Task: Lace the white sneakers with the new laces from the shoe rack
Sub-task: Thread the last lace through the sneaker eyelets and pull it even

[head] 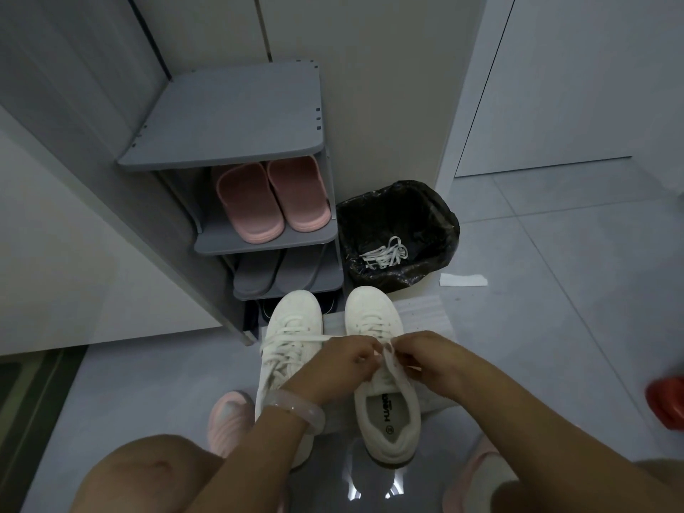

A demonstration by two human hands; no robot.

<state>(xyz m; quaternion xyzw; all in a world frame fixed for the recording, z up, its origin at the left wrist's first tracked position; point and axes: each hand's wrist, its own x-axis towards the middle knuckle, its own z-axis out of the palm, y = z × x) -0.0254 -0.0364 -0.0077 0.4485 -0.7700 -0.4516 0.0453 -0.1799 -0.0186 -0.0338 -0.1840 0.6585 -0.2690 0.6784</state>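
Right sneaker (385, 386), lace (386, 359) pinched by left hand (348, 359), right hand (418, 355)

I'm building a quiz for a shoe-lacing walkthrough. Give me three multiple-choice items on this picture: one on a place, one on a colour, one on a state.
1. Where do the discarded white laces lie?
A. On the rack's top shelf
B. In the black-lined bin
C. Inside a sneaker

2. What colour are the slippers on the rack's upper open shelf?
A. Pink
B. Green
C. Yellow

3. What are both hands doing?
A. Resting on the knees
B. Lifting the bin
C. Pinching the lace of the right-side sneaker

Answers:
1 B: they sit in the bin beside the shoe rack.
2 A: both are plainly pink.
3 C: the left hand and right hand meet over the right-side sneaker, pinching its lace.
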